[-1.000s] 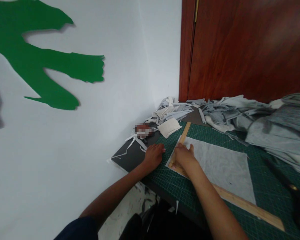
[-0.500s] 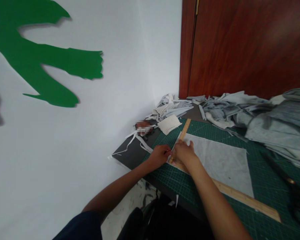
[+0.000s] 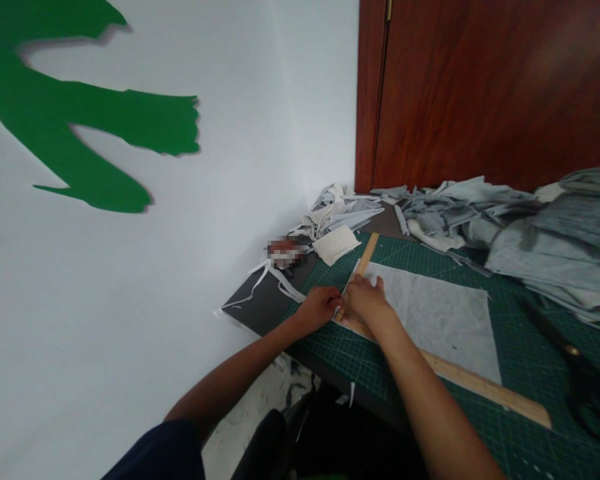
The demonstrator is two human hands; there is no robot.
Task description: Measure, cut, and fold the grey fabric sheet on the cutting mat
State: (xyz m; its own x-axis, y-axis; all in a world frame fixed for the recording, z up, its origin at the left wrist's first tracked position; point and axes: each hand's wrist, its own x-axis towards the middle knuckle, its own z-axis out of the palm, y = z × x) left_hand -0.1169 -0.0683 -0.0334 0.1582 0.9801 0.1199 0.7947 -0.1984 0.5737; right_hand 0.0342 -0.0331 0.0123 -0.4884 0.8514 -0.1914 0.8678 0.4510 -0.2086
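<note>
Uppermost: L-shaped wooden ruler (image 3: 485,385) on pale-grey rectangular cloth (image 3: 440,313); right hand (image 3: 367,303) atop, fingers spread; left hand (image 3: 320,311) beside, curled, pinch unclear.

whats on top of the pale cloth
Wooden strips lie along the left and near edges of the pale cloth, the right hand over their corner. The cloth directly beneath is covered; whether the strips join is hidden.

White walls (image 3: 130,300) meet in a corner beyond the worktop (image 3: 255,297), whose bare part is dark grey. A large green cutout (image 3: 45,120) stands against the left wall, edged with soft shadow. To the right, a glossy reddish-brown wooden door (image 3: 495,93) with matching frame (image 3: 365,100) catches diffuse light. Below, pale floor (image 3: 230,427) shows dark marks.
</note>
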